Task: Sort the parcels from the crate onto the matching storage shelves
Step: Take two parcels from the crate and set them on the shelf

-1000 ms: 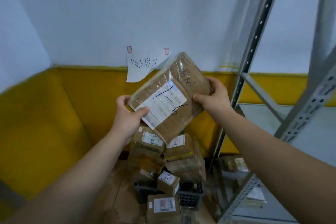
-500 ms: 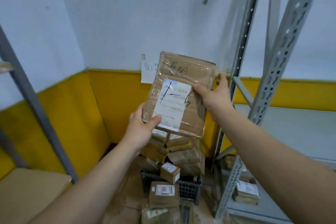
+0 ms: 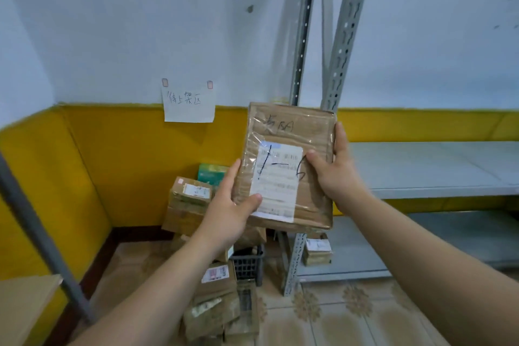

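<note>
Parcel (image 3: 292, 132), flat, brown, taped, held upright in the air: left hand (image 3: 227, 213) grips its lower left edge, thumb on the white label (image 3: 276, 180); right hand (image 3: 337, 174) clasps the right edge, thumb across the face. Below it, a dark crate (image 3: 248, 264) sits among piled boxes (image 3: 191, 199) on the floor. Grey metal shelf (image 3: 421, 166) to the right, handwritten note (image 3: 188, 105) on the far wall.

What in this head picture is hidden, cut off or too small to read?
1. Head view: small print on the white label of the flat brown cardboard parcel is blurred.
2. Dark plastic crate: mostly hidden by piled brown boxes.
3. Grey metal shelf: cut off by the right edge.
4. Right hand: fingertips hidden behind the parcel.
</note>
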`<state>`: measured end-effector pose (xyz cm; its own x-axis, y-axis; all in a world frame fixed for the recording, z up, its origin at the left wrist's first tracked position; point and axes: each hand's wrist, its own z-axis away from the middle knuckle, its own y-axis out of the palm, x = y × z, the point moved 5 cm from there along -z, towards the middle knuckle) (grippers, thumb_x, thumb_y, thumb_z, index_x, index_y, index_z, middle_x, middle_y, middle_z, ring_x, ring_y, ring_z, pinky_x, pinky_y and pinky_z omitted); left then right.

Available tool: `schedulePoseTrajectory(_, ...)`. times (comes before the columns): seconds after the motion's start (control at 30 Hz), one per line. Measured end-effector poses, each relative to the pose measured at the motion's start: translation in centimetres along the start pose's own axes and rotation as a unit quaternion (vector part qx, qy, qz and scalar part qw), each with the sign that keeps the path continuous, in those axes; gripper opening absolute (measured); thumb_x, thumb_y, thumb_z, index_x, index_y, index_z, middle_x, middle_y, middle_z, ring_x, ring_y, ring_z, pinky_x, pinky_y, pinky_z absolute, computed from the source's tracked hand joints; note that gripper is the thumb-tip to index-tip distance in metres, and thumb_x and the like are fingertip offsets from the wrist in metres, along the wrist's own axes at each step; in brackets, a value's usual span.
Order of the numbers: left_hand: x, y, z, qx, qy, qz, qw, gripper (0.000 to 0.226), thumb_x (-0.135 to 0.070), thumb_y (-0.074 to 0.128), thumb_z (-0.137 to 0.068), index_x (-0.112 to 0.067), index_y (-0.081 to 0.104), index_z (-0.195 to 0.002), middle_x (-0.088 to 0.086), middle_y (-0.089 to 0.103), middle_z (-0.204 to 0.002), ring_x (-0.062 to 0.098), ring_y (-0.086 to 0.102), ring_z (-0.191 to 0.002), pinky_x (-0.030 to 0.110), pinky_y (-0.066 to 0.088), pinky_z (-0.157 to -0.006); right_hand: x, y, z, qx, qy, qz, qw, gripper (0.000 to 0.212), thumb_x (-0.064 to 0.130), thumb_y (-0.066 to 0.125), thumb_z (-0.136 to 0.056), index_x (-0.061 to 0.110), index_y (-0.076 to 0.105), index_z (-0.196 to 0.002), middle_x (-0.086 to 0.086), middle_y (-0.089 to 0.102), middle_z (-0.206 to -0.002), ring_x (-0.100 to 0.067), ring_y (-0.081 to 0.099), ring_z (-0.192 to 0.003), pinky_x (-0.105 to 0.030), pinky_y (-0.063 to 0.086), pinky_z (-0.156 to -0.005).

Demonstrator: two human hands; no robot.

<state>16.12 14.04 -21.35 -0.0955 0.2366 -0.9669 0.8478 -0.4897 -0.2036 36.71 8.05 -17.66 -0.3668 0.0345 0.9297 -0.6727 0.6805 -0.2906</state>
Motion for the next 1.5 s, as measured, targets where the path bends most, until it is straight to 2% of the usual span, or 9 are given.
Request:
schedulePoseTrajectory(0.27,0.0,10.7,2.1,0.145,0.0,-0.01,0.989,0.073,-0.022,0.061,-0.093,-0.042,0.019,-0.15,-0.035,0.047,-0.117,-0.014,0.051,-0.103,0.006,0.045,-0.081,-6.1,-12.0,4.3,-0.067,0.1,0.017,0.993,0.075,0.035,0.055,-0.099,0.049,0.004,-0.153,0.002,0.05,-0.138,-0.025,0.055,-0.118,-0.047,0.045,-0.104)
schedulePoseTrajectory(0.37,-0.7,16.7,2.2,0.184,0.01,-0.015,0.983,0.074,-0.026,0.063,-0.092,-0.045,0.019,-0.149,-0.02,0.047,-0.139,0.003,0.05,-0.122,0.025,0.046,-0.099,-8.2,-18.3,5.5,-0.097,0.118,0.022,0.988,0.074,0.031,0.052,-0.101,0.043,0.003,-0.155,0.007,0.045,-0.124,-0.017,0.05,-0.108,-0.033,0.042,-0.092)
schedulePoseTrajectory(0.53,-2.2,29.9,3.3,0.254,0.003,0.009,0.967,0.071,-0.018,0.062,-0.093,-0.048,0.024,-0.144,-0.035,0.052,-0.109,-0.009,0.056,-0.102,0.014,0.049,-0.084,-12.1,-31.0,8.0,-0.161,0.127,0.07,0.976,0.072,0.03,0.049,-0.102,0.042,0.002,-0.156,0.001,0.047,-0.14,-0.018,0.05,-0.114,-0.03,0.037,-0.099)
schedulePoseTrajectory(0.7,-3.1,43.0,4.2,0.285,0.004,0.013,0.958,0.076,-0.012,0.062,-0.092,-0.043,0.024,-0.148,-0.013,0.056,-0.134,0.007,0.06,-0.113,0.04,0.051,-0.099,-16.2,-42.9,9.7,-0.202,0.118,0.094,0.968,0.073,0.029,0.048,-0.103,0.038,-0.001,-0.156,-0.001,0.045,-0.148,-0.015,0.047,-0.121,-0.02,0.03,-0.093)
schedulePoseTrajectory(0.83,-3.2,50.3,4.0,0.29,0.007,0.002,0.957,0.074,-0.014,0.061,-0.093,-0.048,0.022,-0.146,-0.009,0.051,-0.141,0.016,0.056,-0.12,0.04,0.05,-0.098,-19.3,-49.0,9.1,-0.208,0.128,0.102,0.964,0.074,0.027,0.047,-0.103,0.039,-0.003,-0.156,0.0,0.047,-0.147,-0.019,0.051,-0.124,-0.019,0.032,-0.09)
schedulePoseTrajectory(1.17,3.8,59.2,-3.6,0.301,-0.043,-0.004,0.953,0.071,-0.016,0.063,-0.092,-0.058,0.027,-0.137,-0.026,0.055,-0.129,-0.004,0.057,-0.113,0.035,0.049,-0.1,-30.5,-52.3,0.4,-0.167,0.187,0.09,0.964,0.075,0.028,0.051,-0.102,0.045,0.0,-0.154,0.012,0.054,-0.123,-0.005,0.059,-0.092,-0.019,0.045,-0.074)
schedulePoseTrajectory(1.3,8.2,62.7,-8.5,0.322,-0.079,-0.022,0.943,0.07,-0.02,0.063,-0.092,-0.05,0.023,-0.141,-0.024,0.052,-0.128,-0.008,0.053,-0.111,0.02,0.045,-0.097,-37.8,-51.8,-5.1,-0.152,0.239,0.084,0.955,0.076,0.033,0.052,-0.1,0.053,-0.001,-0.151,0.004,0.057,-0.131,-0.023,0.064,-0.105,-0.043,0.055,-0.09)
schedulePoseTrajectory(1.4,11.7,65.2,-11.3,0.329,-0.127,-0.022,0.936,0.067,-0.02,0.062,-0.093,-0.054,0.025,-0.138,-0.021,0.053,-0.131,0.006,0.05,-0.123,0.039,0.047,-0.101,-43.3,-51.3,-8.4,-0.13,0.287,0.079,0.946,0.076,0.037,0.051,-0.099,0.057,-0.003,-0.148,0.002,0.06,-0.129,-0.022,0.064,-0.09,-0.037,0.055,-0.071)
schedulePoseTrajectory(1.5,15.2,67.1,-13.8,0.324,-0.165,-0.033,0.931,0.064,-0.015,0.06,-0.094,-0.047,0.028,-0.139,-0.027,0.053,-0.121,-0.001,0.056,-0.111,0.019,0.051,-0.087,-48.2,-50.6,-11.3,-0.1,0.328,0.055,0.938,0.078,0.037,0.054,-0.098,0.056,-0.003,-0.148,0.002,0.061,-0.125,-0.018,0.064,-0.083,-0.029,0.051,-0.056)
